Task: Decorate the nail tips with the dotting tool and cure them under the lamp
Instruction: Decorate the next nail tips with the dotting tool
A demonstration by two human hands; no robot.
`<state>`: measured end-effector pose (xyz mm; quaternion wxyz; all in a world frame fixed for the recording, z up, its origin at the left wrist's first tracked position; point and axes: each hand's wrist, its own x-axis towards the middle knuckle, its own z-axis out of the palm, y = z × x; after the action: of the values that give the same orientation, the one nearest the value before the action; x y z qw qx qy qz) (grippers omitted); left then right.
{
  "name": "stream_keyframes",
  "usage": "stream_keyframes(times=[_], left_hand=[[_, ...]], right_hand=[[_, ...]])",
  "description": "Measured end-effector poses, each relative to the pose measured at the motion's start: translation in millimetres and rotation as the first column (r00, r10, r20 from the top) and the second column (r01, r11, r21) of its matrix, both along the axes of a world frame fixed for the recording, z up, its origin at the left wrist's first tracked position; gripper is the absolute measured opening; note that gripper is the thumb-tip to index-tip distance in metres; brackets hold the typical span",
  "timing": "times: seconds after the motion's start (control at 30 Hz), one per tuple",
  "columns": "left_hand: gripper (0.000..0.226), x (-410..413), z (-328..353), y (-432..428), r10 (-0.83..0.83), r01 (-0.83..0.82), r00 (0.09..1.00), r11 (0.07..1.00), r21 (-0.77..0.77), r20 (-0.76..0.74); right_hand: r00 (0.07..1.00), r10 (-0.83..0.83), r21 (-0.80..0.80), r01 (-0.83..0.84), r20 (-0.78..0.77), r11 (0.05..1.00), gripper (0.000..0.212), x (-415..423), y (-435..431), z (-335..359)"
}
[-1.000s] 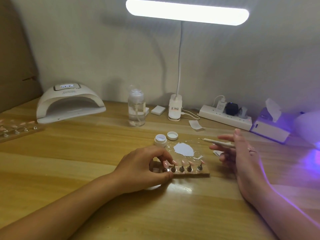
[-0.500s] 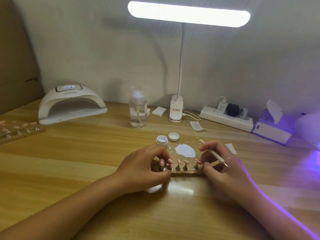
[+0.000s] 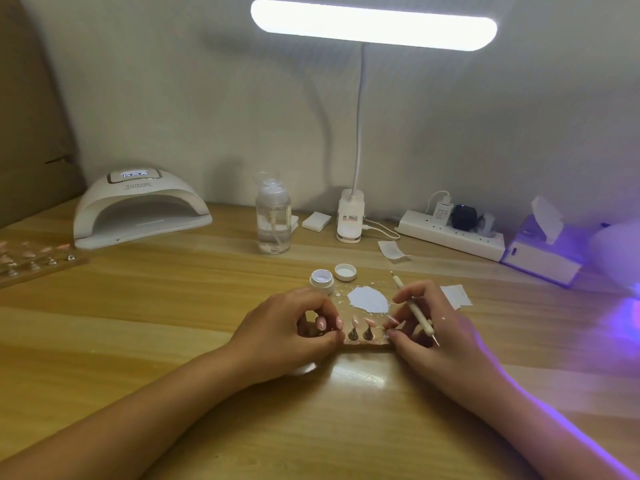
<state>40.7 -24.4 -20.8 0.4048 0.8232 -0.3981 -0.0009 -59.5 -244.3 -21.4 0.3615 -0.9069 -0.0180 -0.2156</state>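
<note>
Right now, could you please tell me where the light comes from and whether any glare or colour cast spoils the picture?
In the head view the desk lamp bar is blown out white, a purple cast from the right edge tints the right hand and table, and a glare patch lies on the table in front of the nail tip holder.

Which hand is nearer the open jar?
Left. The left hand sits just in front of the open jar; the right hand, holding the dotting tool, is farther right, past the white patch.
</note>
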Motion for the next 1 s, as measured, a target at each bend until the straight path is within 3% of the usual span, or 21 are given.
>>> stream_keyframes(times=[0.2,0.47,0.77,1.0], left_hand=[[0.029,-2,1,0,0.045,-0.048,0.997,0.998,0.042,0.061],[0.010,-1,3,-1,-0.075,0.075,0.997,0.996,-0.041,-0.010],[0.021,0,0,0,-0.051,0.051,0.998,0.999,-0.008,0.034],[0.013,0,2,-1,-0.061,0.061,0.998,0.998,-0.014,-0.025]], right_hand=[[0.998,0.059,0.065,-0.058,-0.014,0.996,0.048,-1,7,0],[0.996,0.083,0.070,-0.082,-0.023,0.994,0.052,-2,10,1],[0.996,0.078,0.095,-0.074,-0.037,0.993,0.049,-2,12,0],[0.986,0.154,0.175,-0.141,-0.066,0.974,0.049,-3,17,1]])
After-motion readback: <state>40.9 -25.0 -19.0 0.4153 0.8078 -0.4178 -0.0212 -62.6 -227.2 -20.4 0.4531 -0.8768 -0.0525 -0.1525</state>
